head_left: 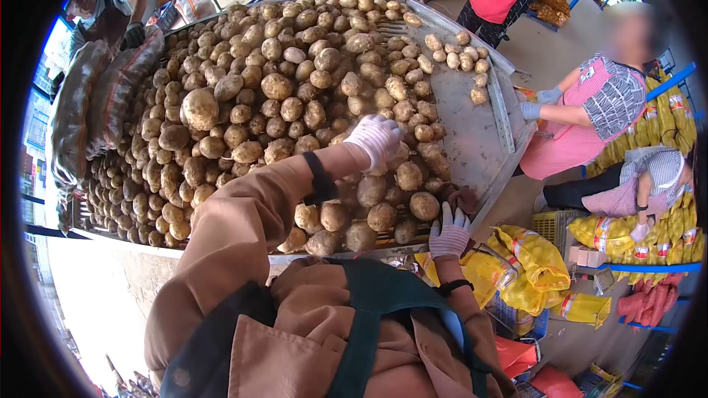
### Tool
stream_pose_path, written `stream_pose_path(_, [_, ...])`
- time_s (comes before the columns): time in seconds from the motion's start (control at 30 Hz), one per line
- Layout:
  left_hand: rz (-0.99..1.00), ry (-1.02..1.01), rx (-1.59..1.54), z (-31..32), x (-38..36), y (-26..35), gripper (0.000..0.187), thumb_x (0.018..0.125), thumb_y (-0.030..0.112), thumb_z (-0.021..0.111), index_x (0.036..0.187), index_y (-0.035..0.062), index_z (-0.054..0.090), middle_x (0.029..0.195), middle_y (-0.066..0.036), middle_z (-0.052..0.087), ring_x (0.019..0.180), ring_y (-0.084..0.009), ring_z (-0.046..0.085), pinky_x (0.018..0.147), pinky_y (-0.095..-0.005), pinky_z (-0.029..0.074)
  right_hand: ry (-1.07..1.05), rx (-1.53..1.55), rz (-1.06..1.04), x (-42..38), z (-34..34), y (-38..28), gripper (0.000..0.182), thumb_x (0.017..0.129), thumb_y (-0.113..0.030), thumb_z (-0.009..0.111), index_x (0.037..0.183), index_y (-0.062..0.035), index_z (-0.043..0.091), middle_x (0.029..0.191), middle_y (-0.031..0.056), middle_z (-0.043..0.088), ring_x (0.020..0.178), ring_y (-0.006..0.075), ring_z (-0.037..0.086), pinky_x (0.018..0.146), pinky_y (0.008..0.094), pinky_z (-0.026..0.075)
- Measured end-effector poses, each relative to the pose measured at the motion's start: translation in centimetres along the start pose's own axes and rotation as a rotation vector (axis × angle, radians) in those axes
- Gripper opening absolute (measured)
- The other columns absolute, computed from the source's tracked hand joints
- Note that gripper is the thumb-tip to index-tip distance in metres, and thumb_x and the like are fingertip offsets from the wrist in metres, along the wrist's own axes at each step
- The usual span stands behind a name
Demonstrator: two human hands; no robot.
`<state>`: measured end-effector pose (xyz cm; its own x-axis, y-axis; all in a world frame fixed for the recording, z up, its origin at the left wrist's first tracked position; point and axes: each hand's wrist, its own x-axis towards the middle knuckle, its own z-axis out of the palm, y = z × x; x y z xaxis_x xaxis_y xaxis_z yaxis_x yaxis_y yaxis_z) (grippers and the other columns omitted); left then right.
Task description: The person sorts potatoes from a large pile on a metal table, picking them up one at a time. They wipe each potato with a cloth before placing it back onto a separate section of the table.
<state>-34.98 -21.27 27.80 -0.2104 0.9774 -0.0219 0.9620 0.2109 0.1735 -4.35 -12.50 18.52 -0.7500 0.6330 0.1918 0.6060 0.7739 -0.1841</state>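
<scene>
Grip of the left hand (376, 141), in the head view, is over potatoes (276, 87) heaped on the bench (459, 114); I cannot tell whether it holds one. The right hand (449, 236) lies spread at the near edge, where a hurried sweep might roll potatoes off.

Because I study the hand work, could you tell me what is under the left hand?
Potatoes lie around the left hand, so more are probably under it. What the hand itself covers is hidden; I cannot tell whether it holds one.
</scene>
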Motion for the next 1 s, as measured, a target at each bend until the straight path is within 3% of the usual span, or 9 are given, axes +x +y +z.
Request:
stream_pose_path(0.13, [-0.221,-0.201,0.082,0.6,6.0,-6.9,0.035,0.079,0.012,0.070,0.113,0.0066,0.066,0.110,-0.013,0.068,0.108,-0.0324,0.066,0.084,-0.0432,0.054,0.000,0.029,-0.037,0.3,0.4,0.5,0.046,0.084,-0.025,0.062,0.129,-0.0119,0.060,0.123,0.0235,0.056,0.112,0.0455,0.051,0.098,0.0530,0.043])
stream_pose_path(0.17, [-0.224,-0.171,0.026,2.7,7.2,-8.8,0.046,0.076,0.006,0.073,0.120,0.0036,0.061,0.115,-0.015,0.066,0.109,-0.0326,0.066,0.085,-0.0425,0.055,-0.018,0.038,-0.038,0.5,0.1,0.4,0.046,0.084,-0.025,0.062,0.129,-0.0115,0.060,0.123,0.0235,0.056,0.112,0.0456,0.051,0.098,0.0531,0.043])
stream_pose_path(0.4, [-0.138,-0.288,0.319,7.1,13.0,-11.0,0.042,0.089,0.018,0.058,0.131,0.0097,0.057,0.132,-0.018,0.056,0.104,-0.0288,0.067,0.077,-0.0410,0.056,-0.068,0.004,-0.027,0.6,-0.6,0.8,0.049,0.082,-0.028,0.063,0.128,-0.0137,0.063,0.125,0.0215,0.057,0.112,0.0420,0.052,0.100,0.0514,0.042])
stream_pose_path(0.53, [0.067,-0.453,0.426,6.4,14.2,-11.4,0.044,0.092,0.015,0.055,0.136,0.0106,0.055,0.124,-0.015,0.064,0.105,-0.0288,0.067,0.077,-0.0412,0.055,-0.063,0.025,-0.027,0.9,-1.2,0.5,0.047,0.084,-0.026,0.062,0.129,-0.0140,0.062,0.122,0.0211,0.059,0.110,0.0409,0.054,0.099,0.0511,0.042])
stream_pose_path(0.7, [0.113,-0.398,0.415,3.2,12.9,-11.4,0.039,0.084,0.017,0.066,0.121,0.0075,0.062,0.109,-0.015,0.068,0.098,-0.0311,0.069,0.076,-0.0432,0.056,-0.017,0.024,-0.051,0.9,-0.8,0.7,0.046,0.084,-0.026,0.061,0.129,-0.0148,0.061,0.120,0.0208,0.059,0.108,0.0412,0.055,0.097,0.0503,0.043])
stream_pose_path(0.8, [-0.078,-0.253,0.109,-1.4,10.3,-10.7,0.047,0.081,0.025,0.070,0.123,0.0059,0.059,0.110,-0.018,0.068,0.100,-0.0360,0.067,0.081,-0.0452,0.055,-0.019,0.009,-0.028,0.3,-1.1,0.6,0.045,0.084,-0.026,0.062,0.128,-0.0148,0.061,0.119,0.0203,0.059,0.107,0.0415,0.055,0.095,0.0504,0.044])
stream_pose_path(0.83, [-0.157,-0.275,-0.077,-3.3,9.4,-10.4,0.065,0.078,0.033,0.075,0.131,0.0037,0.053,0.112,-0.021,0.067,0.101,-0.0404,0.065,0.086,-0.0459,0.053,-0.021,0.009,-0.026,0.3,-0.9,0.5,0.045,0.084,-0.025,0.062,0.128,-0.0147,0.061,0.119,0.0202,0.059,0.106,0.0415,0.055,0.094,0.0506,0.045])
stream_pose_path(0.93, [-0.073,0.114,-0.728,-0.3,5.4,-12.6,0.077,0.080,0.038,0.077,0.141,0.0039,0.045,0.107,-0.016,0.068,0.094,-0.0277,0.068,0.080,-0.0420,0.056,0.003,0.008,-0.039,0.1,-0.5,0.6,0.044,0.083,-0.025,0.062,0.126,-0.0140,0.062,0.118,0.0202,0.059,0.105,0.0419,0.054,0.093,0.0514,0.045])
stream_pose_path(1.0, [-0.255,-0.034,-1.485,-3.5,2.0,-9.8,0.068,0.085,0.036,0.073,0.139,0.0041,0.047,0.108,-0.010,0.067,0.092,-0.0206,0.066,0.078,-0.0389,0.057,0.068,0.033,-0.071,0.0,0.0,0.7,0.041,0.083,-0.025,0.062,0.123,-0.0134,0.063,0.118,0.0206,0.059,0.104,0.0423,0.054,0.092,0.0518,0.045])
